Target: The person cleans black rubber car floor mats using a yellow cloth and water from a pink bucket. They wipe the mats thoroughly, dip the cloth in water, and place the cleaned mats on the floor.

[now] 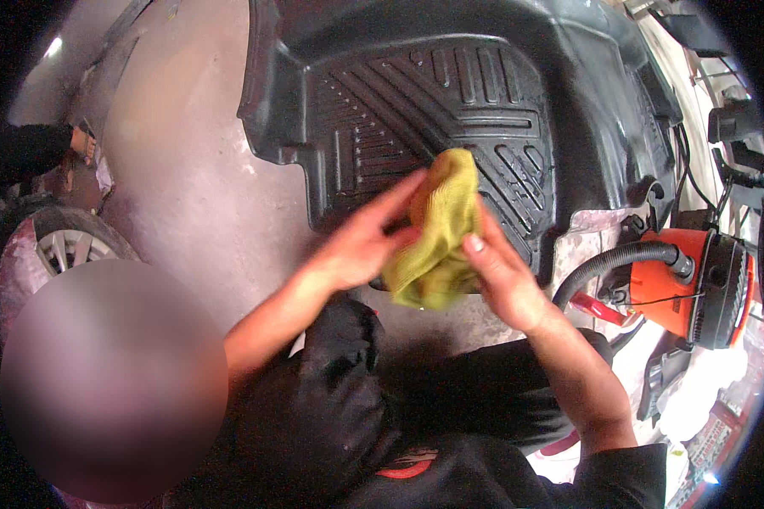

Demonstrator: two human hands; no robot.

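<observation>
Between my two hands is a crumpled yellow-green cloth (438, 223), blurred at its lower end. My left hand (382, 235) grips its left side, fingers partly behind the fabric. On the right side, my right hand (496, 267) holds it with the thumb on top. Beneath and beyond the cloth lies a large black moulded car floor mat (382, 95) with raised ribs and high side walls. Small wet-looking specks show on its ribbed surface. The cloth covers part of the mat's near edge.
To the right stands an orange and black canister vacuum cleaner (668, 280) with a ribbed grey hose (611, 257). A red object (598, 308) lies beside it. At left are a car wheel (73, 245) and another person's foot (84, 145) on the concrete floor (191, 165). A blurred disc masks the lower left.
</observation>
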